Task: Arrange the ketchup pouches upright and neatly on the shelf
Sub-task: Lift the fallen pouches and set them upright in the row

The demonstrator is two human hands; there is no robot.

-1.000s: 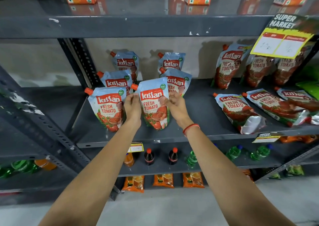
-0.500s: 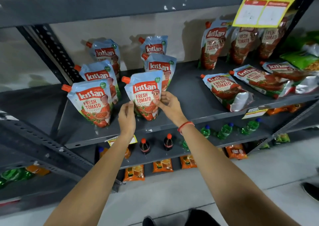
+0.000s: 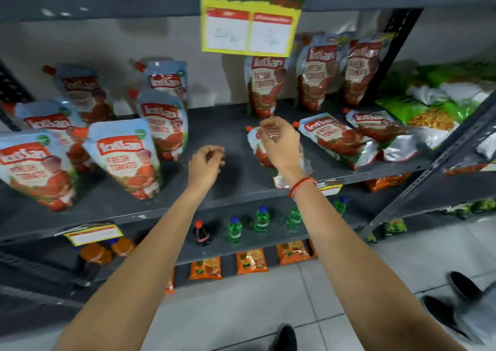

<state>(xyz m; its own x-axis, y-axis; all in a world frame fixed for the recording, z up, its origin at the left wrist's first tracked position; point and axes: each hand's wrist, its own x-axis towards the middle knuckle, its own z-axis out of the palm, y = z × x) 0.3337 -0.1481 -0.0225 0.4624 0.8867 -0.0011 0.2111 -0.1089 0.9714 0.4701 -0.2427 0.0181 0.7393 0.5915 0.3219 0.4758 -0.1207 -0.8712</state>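
While reaching over the grey shelf [image 3: 230,187] at mid-frame, right hand [image 3: 280,142] nearest the work: poised directly over a fallen ketchup pouch [image 3: 259,149], fingers [image 3: 265,128] curled loosely above its upper end, apparently just shy of contact, though motion blur prevents saying for certain whether anything is pinched. Left hand [image 3: 206,162] slightly lower left of it, over bare shelf, fingers half curled and holding nothing. Fallen pouch lying flat, orange cap [image 3: 249,128] toward upper left, long axis running from there down-right under the wrist to a silvery base [image 3: 281,181] at the shelf's front edge. So: pouch straight beneath the right fingers, right hand clearly the closer one, left hand a short way off to its left. Likely next need: grip near the cap end and swing the base down to stand it. Further right, two more fallen pouches [image 3: 338,138] lying at much the same slant. At left of frame, standing pouches [image 3: 126,157] in rows, tidy already. Beyond, against the back wall, three more upright pouches [image 3: 264,87] under a yellow price tag [image 3: 249,31].
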